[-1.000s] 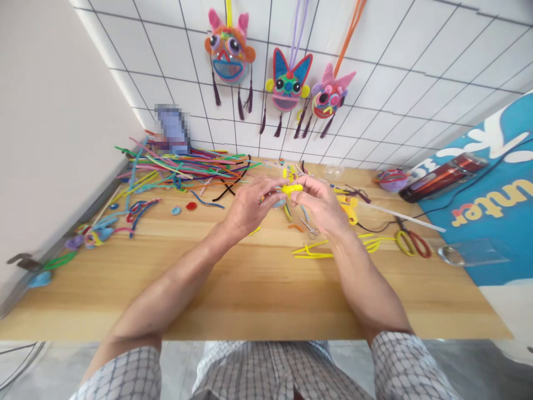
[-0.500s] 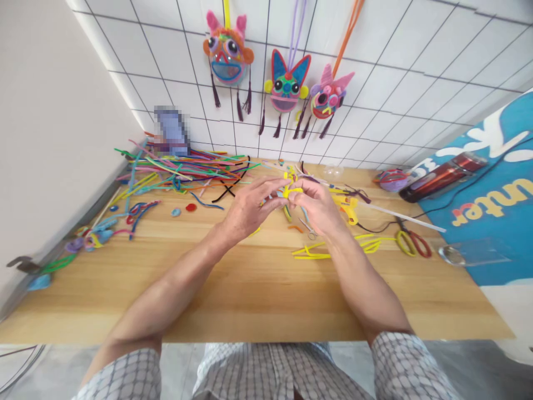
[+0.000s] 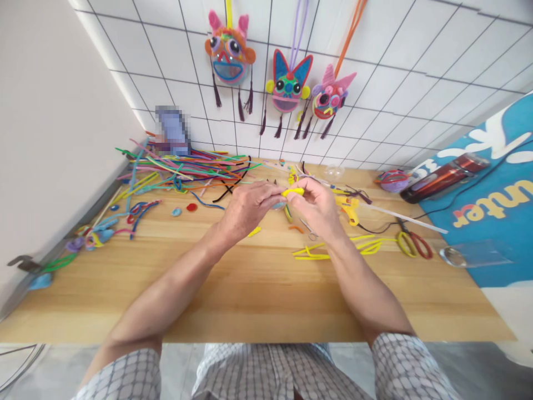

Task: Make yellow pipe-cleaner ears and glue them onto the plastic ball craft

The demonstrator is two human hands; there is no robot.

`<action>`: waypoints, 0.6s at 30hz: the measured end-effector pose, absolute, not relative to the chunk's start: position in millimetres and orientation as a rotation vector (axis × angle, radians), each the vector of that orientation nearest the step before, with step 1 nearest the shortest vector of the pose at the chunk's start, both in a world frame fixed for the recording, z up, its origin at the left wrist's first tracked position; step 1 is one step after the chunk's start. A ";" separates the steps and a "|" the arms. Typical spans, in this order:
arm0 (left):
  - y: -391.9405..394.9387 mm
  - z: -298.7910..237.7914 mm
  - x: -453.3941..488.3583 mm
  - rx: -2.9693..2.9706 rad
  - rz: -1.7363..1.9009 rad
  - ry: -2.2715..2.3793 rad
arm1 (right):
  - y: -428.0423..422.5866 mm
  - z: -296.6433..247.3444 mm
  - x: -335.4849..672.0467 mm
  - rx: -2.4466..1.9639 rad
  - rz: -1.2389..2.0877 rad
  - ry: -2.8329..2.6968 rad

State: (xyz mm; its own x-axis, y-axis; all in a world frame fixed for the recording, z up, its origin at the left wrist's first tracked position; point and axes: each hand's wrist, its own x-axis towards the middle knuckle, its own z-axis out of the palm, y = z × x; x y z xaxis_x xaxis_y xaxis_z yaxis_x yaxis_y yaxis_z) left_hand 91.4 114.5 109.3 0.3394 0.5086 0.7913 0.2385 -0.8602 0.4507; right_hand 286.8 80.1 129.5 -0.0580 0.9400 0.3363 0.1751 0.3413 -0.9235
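Observation:
Above the middle of the wooden table (image 3: 250,289), my left hand (image 3: 246,206) and my right hand (image 3: 317,204) meet fingertip to fingertip. Both pinch a short yellow pipe cleaner (image 3: 293,191) that lies level between them. A small pale blue piece shows just under it, between the fingers. Both hands are closed in a pinch. Small silver scissors (image 3: 308,229) and bent yellow pipe cleaner pieces (image 3: 310,253) lie on the table just beyond and right of my right wrist.
A heap of coloured pipe cleaners (image 3: 183,169) covers the back left. Three pipe-cleaner masks (image 3: 287,83) hang on the tiled wall. A yellow glue gun (image 3: 351,208), red-and-yellow scissors (image 3: 410,241), a dark red bottle (image 3: 443,176) and a blue bag (image 3: 495,222) lie at the right.
The yellow pipe cleaner, curled between my fingers before, now lies straighter and level. My hands have stayed in nearly the same place.

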 end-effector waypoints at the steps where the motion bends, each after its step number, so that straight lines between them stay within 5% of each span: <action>1: 113.1 111.6 91.1 2.341 1.491 0.706 | 79.5 128.7 287.1 -1.074 0.814 -1.530; 18: 106.8 125.1 88.9 2.092 1.147 0.994 | 81.8 128.4 292.0 -1.024 0.135 -1.932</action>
